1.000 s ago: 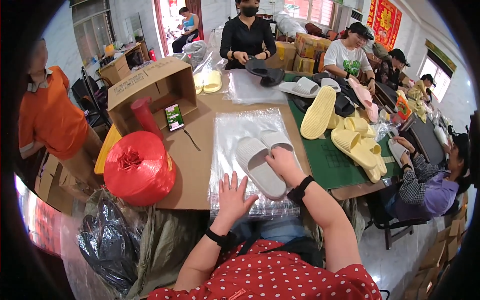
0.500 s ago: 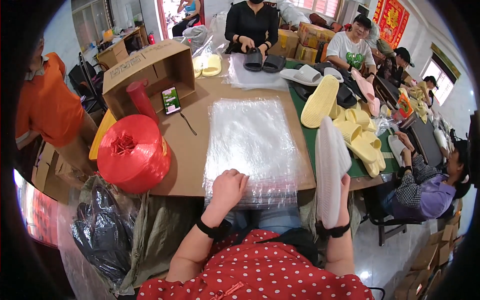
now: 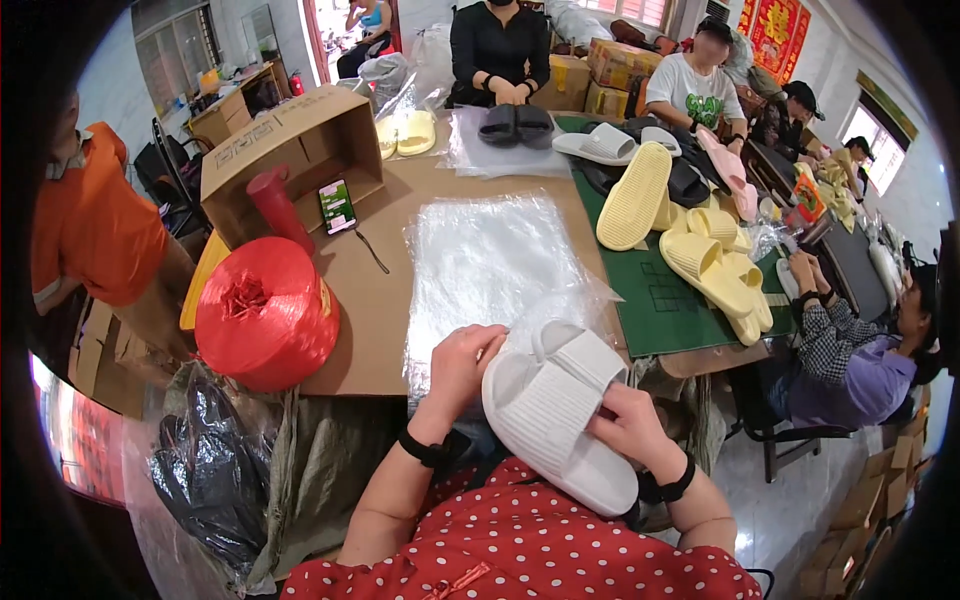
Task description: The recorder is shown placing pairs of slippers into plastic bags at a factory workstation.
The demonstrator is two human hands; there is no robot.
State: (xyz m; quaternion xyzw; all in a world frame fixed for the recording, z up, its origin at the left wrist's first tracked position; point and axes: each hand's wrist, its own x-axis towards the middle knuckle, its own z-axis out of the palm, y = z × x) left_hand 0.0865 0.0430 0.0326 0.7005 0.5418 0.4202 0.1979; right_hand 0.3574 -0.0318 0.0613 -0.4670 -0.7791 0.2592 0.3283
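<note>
A pair of white slide slippers (image 3: 555, 410) with ribbed straps is tilted in front of me, one mostly covering the other. My right hand (image 3: 637, 425) is closed on them, with its fingers at the strap opening. Beside their left edge, my left hand (image 3: 463, 365) is closed at the near edge of the top clear plastic bag (image 3: 490, 250), its fingertips partly hidden by the slippers. That bag lies on a stack of similar bags, and its right part is lifted around the toes.
Left on the cardboard-covered table stand a red twine roll (image 3: 262, 315), a red bottle (image 3: 280, 205), a phone (image 3: 337, 207) and an open carton (image 3: 290, 150). Yellow slippers (image 3: 700, 260) lie on a green mat (image 3: 650, 320) at right. Several people work around the tables.
My right hand has brought the slippers from the right to the middle, turning their straps up. The top bag's right part has risen. Across the table, the black slippers were brought together.
</note>
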